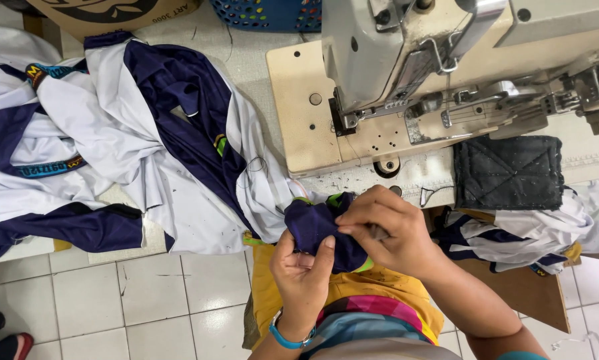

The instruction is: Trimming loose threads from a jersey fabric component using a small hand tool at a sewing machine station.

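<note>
My left hand (301,270) and my right hand (387,230) both pinch a folded piece of dark navy fabric (313,223) with a green edge, held over my lap just in front of the table edge. The piece joins a larger white and navy garment (146,127) spread across the table to the left. A small metal tool shows between my right fingers, though what it is stays unclear. A blue band is on my left wrist. The cream sewing machine (406,73) stands directly behind my hands.
A dark quilted pad (509,172) lies on the machine bed at right, with more white and navy cloth (533,230) below it. A blue basket (266,13) and a cardboard box (106,13) sit at the back. White floor tiles (133,300) show at lower left.
</note>
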